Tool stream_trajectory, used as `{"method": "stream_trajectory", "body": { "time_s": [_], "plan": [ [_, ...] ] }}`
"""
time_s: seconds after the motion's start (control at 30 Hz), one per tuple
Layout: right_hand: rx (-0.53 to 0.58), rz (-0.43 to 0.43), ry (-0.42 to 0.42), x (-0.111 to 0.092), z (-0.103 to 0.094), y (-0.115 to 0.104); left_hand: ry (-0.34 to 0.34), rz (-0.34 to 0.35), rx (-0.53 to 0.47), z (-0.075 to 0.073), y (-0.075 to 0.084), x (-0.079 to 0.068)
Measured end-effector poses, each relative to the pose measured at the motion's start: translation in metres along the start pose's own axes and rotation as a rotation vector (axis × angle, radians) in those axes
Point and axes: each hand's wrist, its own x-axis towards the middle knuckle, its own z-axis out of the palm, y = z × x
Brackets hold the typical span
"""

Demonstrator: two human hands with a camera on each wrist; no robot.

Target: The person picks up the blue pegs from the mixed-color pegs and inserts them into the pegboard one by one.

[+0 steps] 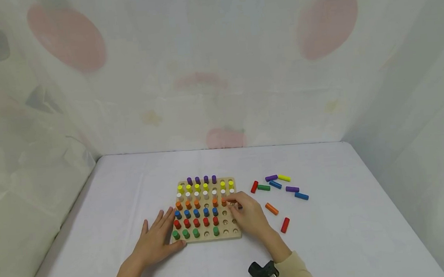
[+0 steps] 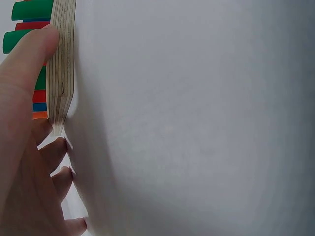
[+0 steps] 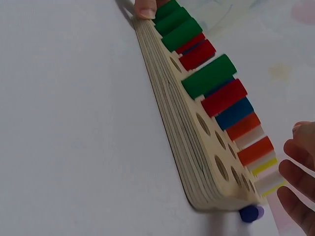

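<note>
A wooden pegboard (image 1: 229,236) lies on the table with rows of coloured pegs upright in its holes. My left hand (image 1: 156,243) rests along its left edge with fingers spread; the thumb (image 2: 47,42) touches the front edge near the corner. Over the board's right side is my right hand (image 1: 249,214), its fingertips near an orange peg (image 1: 224,202) in the orange row. In the right wrist view the loosely bent fingers (image 3: 295,172) stand apart from that orange peg (image 3: 256,151), and no peg shows in them. The right palm is hidden.
Loose pegs lie right of the board: a red peg (image 1: 285,225), an orange peg (image 1: 272,209), a green peg (image 1: 263,188), a yellow peg (image 1: 284,178) and several others. Bare holes (image 1: 225,222) show at the board's front right. A cloth wall (image 1: 220,112) rises behind the table.
</note>
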Motion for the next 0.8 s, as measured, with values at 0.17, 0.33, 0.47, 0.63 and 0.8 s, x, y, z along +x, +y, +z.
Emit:
{"method": "stream_trajectory", "body": {
  "time_s": [0.17,0.33,0.47,0.63,0.8],
  "plan": [
    [-0.024,0.036,0.025,-0.001,-0.009,0.008,-0.002,-0.002,0.001,0.000,0.000,0.000],
    [-0.069,0.039,0.076,0.001,-0.020,0.016,-0.007,-0.006,-0.001,-0.002,0.002,0.000],
    [-0.093,0.035,0.114,0.003,-0.027,0.023,-0.009,-0.008,-0.005,-0.003,0.003,0.000],
    [-0.096,0.058,0.139,0.005,-0.037,0.032,-0.011,-0.009,-0.003,-0.003,0.003,0.000],
    [-0.113,0.118,0.158,0.006,-0.047,0.041,-0.014,-0.012,-0.002,-0.002,0.002,0.000]
  ]
}}
